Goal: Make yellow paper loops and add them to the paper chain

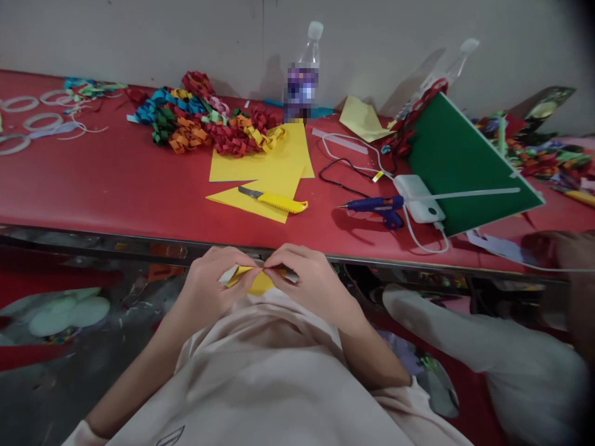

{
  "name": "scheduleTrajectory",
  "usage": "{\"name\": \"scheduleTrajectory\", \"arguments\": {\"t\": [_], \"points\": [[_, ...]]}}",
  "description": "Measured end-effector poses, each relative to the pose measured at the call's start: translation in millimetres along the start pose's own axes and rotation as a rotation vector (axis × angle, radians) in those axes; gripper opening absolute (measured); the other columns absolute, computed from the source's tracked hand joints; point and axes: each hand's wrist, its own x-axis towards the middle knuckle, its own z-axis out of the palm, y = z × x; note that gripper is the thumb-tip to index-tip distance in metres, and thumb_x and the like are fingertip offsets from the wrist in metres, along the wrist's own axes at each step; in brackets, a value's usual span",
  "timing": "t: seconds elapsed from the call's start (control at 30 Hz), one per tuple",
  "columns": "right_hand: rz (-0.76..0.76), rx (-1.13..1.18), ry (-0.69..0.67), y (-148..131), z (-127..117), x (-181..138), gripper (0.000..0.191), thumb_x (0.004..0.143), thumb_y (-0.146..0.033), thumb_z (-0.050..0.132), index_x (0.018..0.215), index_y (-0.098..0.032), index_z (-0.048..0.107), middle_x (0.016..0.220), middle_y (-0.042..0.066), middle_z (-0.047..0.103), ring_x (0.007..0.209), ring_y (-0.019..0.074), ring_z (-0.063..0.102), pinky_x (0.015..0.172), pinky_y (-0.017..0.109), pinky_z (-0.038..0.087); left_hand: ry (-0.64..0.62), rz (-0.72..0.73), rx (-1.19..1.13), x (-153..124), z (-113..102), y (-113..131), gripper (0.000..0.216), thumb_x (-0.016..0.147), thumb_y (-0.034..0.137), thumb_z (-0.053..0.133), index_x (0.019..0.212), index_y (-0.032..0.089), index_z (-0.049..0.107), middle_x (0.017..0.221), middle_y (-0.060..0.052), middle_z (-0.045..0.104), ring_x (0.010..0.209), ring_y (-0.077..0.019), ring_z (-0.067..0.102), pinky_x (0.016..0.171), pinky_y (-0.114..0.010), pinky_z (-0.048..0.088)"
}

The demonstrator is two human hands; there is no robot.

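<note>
My left hand and my right hand meet just below the front edge of the red table, over my lap. Both pinch a small folded piece of yellow paper, fingers pressed together on it from either side. Further back on the table lie yellow paper sheets with a yellow utility knife resting on them. Behind those sits a heap of curled paper chains in several colours.
A blue glue gun and a white power adapter with cables lie right of the sheets. A green board leans at the right. A water bottle stands at the wall. Another person's hand and leg are at the right.
</note>
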Motion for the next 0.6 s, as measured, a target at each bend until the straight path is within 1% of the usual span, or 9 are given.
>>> {"name": "scheduleTrajectory", "arguments": {"t": [0.07,0.17,0.23,0.33,0.37,0.43,0.53,0.6], "points": [[0.011,0.033,0.021,0,3,0,0.008,0.095,-0.019,0.064,0.09,-0.021,0.071,0.09,0.003,0.072,0.08,0.0153,0.066,0.076,0.028,0.049,-0.019,0.051,0.035,-1,-2,1,0.004,0.091,0.023,0.065,0.09,0.023,0.069,0.089,-0.002,0.076,0.082,-0.0171,0.07,0.08,-0.03,0.049],[-0.043,-0.01,0.021,-1,6,1,0.008,0.096,-0.021,0.064,0.092,-0.021,0.07,0.092,0.004,0.072,0.083,0.0161,0.065,0.079,0.03,0.049,-0.062,0.124,0.109,0,-5,2,0.005,0.091,0.019,0.063,0.092,0.022,0.067,0.089,-0.001,0.076,0.08,-0.0164,0.069,0.079,-0.031,0.048],[-0.08,-0.052,0.001,-1,7,2,0.008,0.097,-0.022,0.063,0.094,-0.021,0.07,0.094,0.005,0.073,0.086,0.0167,0.065,0.082,0.031,0.049,-0.055,0.171,0.143,2,-7,3,0.006,0.089,0.018,0.064,0.092,0.023,0.066,0.088,0.0,0.076,0.079,-0.0165,0.069,0.08,-0.033,0.047],[-0.076,-0.046,-0.018,1,1,1,0.008,0.099,-0.025,0.063,0.095,-0.021,0.069,0.095,0.004,0.074,0.086,0.0164,0.066,0.082,0.031,0.048,-0.021,0.195,0.11,2,-10,3,0.011,0.085,0.015,0.068,0.09,0.025,0.069,0.084,0.001,0.076,0.077,-0.0164,0.069,0.08,-0.033,0.049],[-0.063,-0.034,-0.019,4,-2,-1,0.008,0.099,-0.026,0.063,0.095,-0.021,0.069,0.094,0.004,0.074,0.085,0.016,0.066,0.082,0.03,0.048,-0.007,0.183,0.083,1,-13,2,0.012,0.084,0.015,0.069,0.089,0.026,0.07,0.083,0.002,0.076,0.077,-0.0164,0.069,0.08,-0.032,0.05],[-0.034,-0.031,-0.008,11,-10,-5,0.009,0.098,-0.025,0.064,0.093,-0.021,0.07,0.093,0.003,0.074,0.084,0.0157,0.067,0.08,0.029,0.048,0.026,0.116,0.036,-2,-21,-1,0.011,0.083,0.017,0.071,0.087,0.027,0.072,0.082,0.002,0.076,0.076,-0.0165,0.07,0.078,-0.032,0.052],[0.02,-0.039,0.035,22,-22,-11,0.012,0.098,-0.022,0.062,0.09,-0.021,0.071,0.089,0.004,0.074,0.079,0.0155,0.067,0.073,0.028,0.048,0.164,-0.041,-0.045,-9,-38,-7,0.005,0.083,0.022,0.073,0.082,0.027,0.073,0.08,0.002,0.074,0.072,-0.0152,0.067,0.068,-0.029,0.052],[0.057,-0.004,0.072,22,-25,-11,0.012,0.098,-0.025,0.061,0.093,-0.021,0.071,0.087,0.004,0.074,0.074,0.0147,0.065,0.068,0.026,0.048,0.248,-0.113,-0.097,-12,-45,-10,0.003,0.083,0.024,0.075,0.081,0.027,0.074,0.077,0.004,0.072,0.068,-0.0141,0.064,0.061,-0.026,0.05]]}}
